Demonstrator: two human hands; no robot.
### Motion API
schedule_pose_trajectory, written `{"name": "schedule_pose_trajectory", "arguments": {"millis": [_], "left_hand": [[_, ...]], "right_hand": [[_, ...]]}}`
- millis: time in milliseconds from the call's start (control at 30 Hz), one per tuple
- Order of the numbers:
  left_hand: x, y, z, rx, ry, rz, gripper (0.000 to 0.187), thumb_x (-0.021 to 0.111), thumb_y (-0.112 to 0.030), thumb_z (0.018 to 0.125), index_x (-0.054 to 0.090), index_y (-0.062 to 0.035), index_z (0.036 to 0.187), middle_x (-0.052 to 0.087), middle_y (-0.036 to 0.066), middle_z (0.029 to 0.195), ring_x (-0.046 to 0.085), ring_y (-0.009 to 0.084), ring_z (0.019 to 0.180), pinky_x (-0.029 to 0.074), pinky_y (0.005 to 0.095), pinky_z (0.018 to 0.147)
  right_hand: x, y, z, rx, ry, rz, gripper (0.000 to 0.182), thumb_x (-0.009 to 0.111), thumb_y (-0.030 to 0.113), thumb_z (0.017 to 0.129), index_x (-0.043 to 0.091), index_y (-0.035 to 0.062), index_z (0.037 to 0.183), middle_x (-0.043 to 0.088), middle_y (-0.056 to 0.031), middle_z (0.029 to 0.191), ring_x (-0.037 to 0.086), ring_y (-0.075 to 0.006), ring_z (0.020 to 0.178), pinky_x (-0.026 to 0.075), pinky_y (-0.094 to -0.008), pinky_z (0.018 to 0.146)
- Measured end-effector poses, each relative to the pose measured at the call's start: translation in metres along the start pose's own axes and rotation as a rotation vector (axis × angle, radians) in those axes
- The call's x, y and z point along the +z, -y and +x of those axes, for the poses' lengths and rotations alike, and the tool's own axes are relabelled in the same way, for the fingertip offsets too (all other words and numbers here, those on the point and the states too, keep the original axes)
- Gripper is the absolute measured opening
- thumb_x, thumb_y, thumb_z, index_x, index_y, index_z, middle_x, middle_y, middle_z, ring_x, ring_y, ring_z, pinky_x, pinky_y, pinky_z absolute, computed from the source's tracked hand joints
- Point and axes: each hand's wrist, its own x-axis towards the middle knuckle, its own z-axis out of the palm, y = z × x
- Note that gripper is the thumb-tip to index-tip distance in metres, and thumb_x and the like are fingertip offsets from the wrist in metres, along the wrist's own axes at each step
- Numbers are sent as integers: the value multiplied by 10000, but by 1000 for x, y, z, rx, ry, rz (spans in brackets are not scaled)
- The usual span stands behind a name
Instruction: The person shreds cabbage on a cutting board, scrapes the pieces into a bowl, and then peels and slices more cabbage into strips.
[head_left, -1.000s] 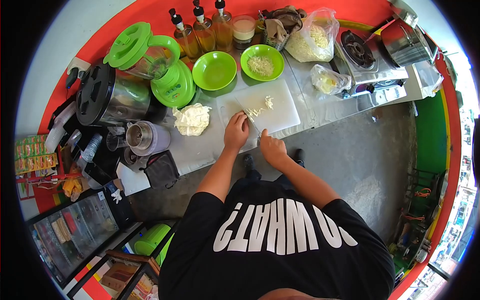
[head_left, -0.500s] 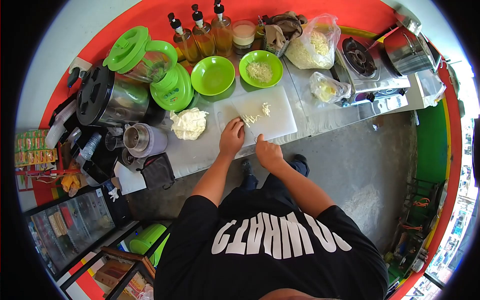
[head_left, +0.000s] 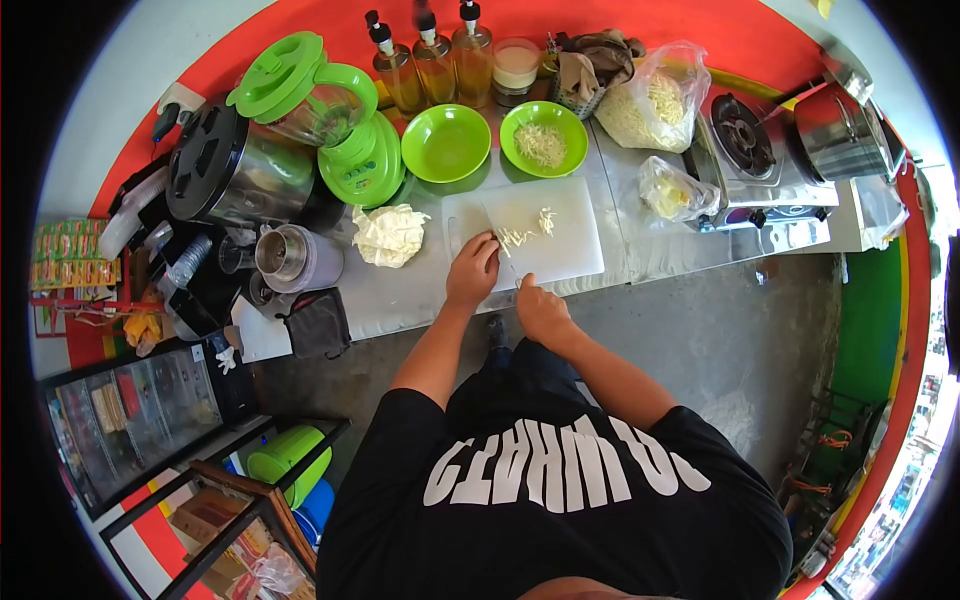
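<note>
While the left hand is lying curled, pressing the cabbage shreds on the board, the right hand is gripping a knife, blade pointing away from the person, long axis running near-to-far, slightly leftward.

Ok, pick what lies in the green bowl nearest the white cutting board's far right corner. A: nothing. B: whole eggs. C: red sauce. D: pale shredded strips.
D: the right green bowl, just beyond the cutting board, holds a small heap of pale shredded strips, while the left green bowl looks bare.
</note>
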Motion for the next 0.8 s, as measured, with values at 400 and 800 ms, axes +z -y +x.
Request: {"name": "schedule_pose_trajectory", "arguments": {"millis": [400,800], "left_hand": [[3,-2,-3,-1,-8,28,177,672,-25,879,684,-39,1055,673,123,1207,671,338,1064,563,404,872],[-4,-3,-1,-33,42,-78,124,652,-16,906,662,7,1027,667,149,1195,652,378,1079,533,420,892]], "right_hand": [[-17,2,19,-17,61,108,313,595,32,917,412,-72,1149,711,-295,996,710,-477,957,589,-491,845],[-23,19,14,100,68,107,256,565,31,927,435,-39,1136,698,-322,1037,696,-465,1027,564,-509,882]]}}
